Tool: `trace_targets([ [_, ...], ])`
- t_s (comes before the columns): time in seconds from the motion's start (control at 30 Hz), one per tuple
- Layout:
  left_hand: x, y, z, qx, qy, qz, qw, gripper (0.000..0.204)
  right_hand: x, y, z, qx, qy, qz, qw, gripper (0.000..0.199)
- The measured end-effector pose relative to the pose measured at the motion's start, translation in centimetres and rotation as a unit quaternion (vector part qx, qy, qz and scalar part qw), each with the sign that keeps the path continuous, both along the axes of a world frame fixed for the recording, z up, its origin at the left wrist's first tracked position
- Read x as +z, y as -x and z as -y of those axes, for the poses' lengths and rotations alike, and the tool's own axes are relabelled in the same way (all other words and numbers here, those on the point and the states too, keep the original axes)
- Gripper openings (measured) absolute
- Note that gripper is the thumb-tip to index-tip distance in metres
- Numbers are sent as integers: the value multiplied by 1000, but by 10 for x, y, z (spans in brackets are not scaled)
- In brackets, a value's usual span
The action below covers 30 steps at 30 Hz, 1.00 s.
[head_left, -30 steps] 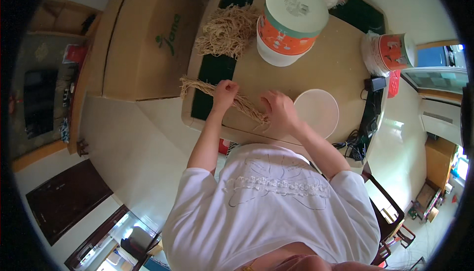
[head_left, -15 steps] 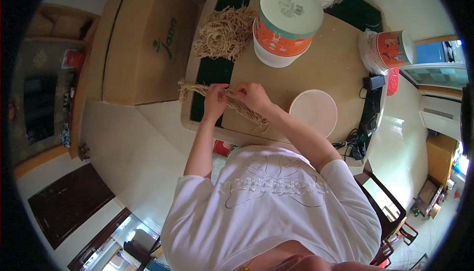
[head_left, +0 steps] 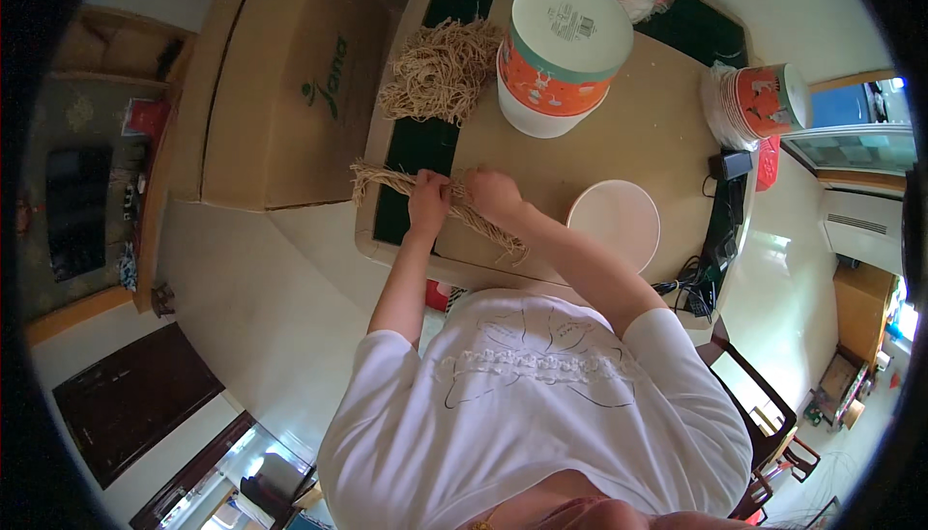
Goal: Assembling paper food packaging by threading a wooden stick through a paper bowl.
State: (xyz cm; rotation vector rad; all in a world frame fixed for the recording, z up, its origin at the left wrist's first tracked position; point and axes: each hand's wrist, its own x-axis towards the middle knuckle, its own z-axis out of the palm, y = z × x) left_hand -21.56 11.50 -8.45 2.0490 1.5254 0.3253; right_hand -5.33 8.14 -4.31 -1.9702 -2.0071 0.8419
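Note:
A long bundle of tan raffia-like strands (head_left: 491, 229) lies slantwise near the table's front left edge, its frayed left end reaching the rim. My left hand (head_left: 428, 204) is closed around the middle of the bundle, fingertips pinched together. Just right of it my right hand (head_left: 495, 198) is also closed, with its fingers curled at the strands; exactly what the fingertips pinch is hidden. Beyond both hands rests a loose, tangled heap of the same strands (head_left: 440, 71). To the right of my right forearm stands an open white paper bucket (head_left: 615, 224).
Upturned orange-and-green paper buckets (head_left: 556, 81) are stacked at the table's far middle. Wrapped bucket stacks (head_left: 768, 100) lie at the right and the back. Black cables and adapters (head_left: 701, 274) line the right edge. A big cardboard box (head_left: 280, 85) stands left of the table (head_left: 677, 114).
My right hand has shifted slightly right and down along the bundle, its fingers turning downward. The left hand stays gripped at nearly the same spot. The view has tilted a little.

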Motion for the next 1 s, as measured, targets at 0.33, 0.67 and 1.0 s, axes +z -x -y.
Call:
trace_targets([
  [0.33, 2, -6, 6, 11, -31, 31, 999, 14, -37, 12, -20, 44, -57, 44, 996, 23],
  [0.67, -7, 2, 7, 5, -42, 50, 998, 7, 74, -47, -17, 7, -54, -71, 996, 9],
  [1.0, -10, 1, 5, 7, 16, 17, 1000, 10, 206, -117, 36, -175, -235, -410, 864, 12],
])
